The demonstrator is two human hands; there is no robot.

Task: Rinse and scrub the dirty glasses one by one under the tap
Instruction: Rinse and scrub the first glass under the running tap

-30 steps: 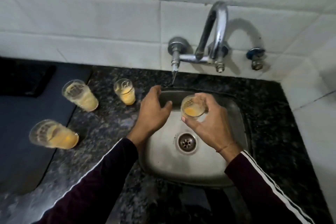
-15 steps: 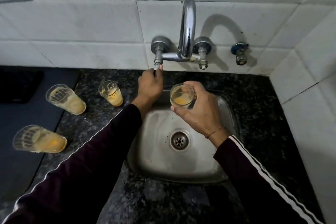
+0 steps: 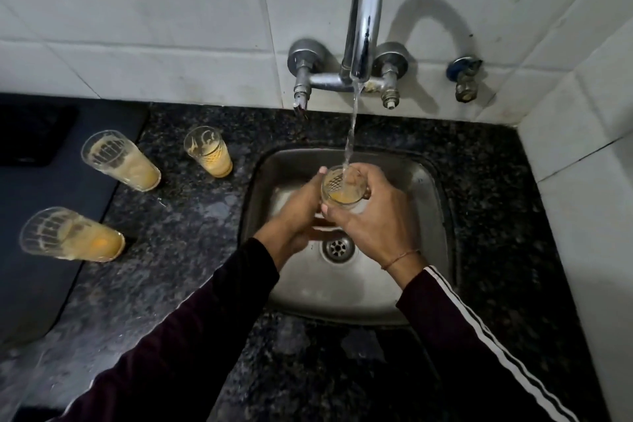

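A dirty glass point(image 3: 342, 188) with orange residue is held upright over the steel sink point(image 3: 421, 181). Water runs from the chrome tap point(image 3: 363, 17) straight into it. My right hand point(image 3: 370, 216) grips the glass from the right and front. My left hand point(image 3: 301, 205) wraps its left side, thumb at the rim. Three more dirty glasses wait on the counter to the left: one point(image 3: 120, 160) at the back, a smaller one point(image 3: 208, 151) nearer the sink, and one point(image 3: 70, 234) at the front left.
Dark speckled granite counter point(image 3: 191, 250) surrounds the sink. A dark mat point(image 3: 41, 223) lies at the far left under two of the glasses' edge. White tiled walls stand behind and to the right. A second small wall valve point(image 3: 464, 79) sits right of the tap. The drain point(image 3: 337, 247) is open.
My left hand left the tap's left valve and came down onto the glass. Water now flows from the spout. The glass moved under the stream.
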